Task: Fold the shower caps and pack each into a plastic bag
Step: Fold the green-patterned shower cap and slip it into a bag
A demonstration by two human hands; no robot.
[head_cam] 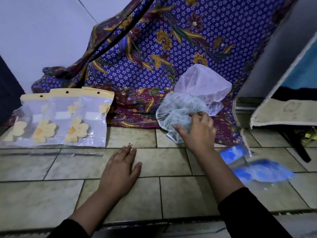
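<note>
Two shower caps lie in a pile on the right: a pale green patterned cap (176, 112) in front and a plain white cap (204, 83) behind it. My right hand (197, 129) pinches the green cap at its near edge. My left hand (121, 167) rests flat on the tiled floor, fingers straight, holding nothing. At the left lie three clear plastic bags (89, 121) with yellow headers and yellow flower prints, overlapping in a row. A blue-printed plastic bag (264, 172) lies on the tiles to the right of my right forearm, blurred.
A purple floral cloth (171, 48) hangs behind and spreads under the caps. The floor is beige tile (154, 194). A mat-covered furniture edge (283, 114) juts in at the right. A white wall fills the upper left.
</note>
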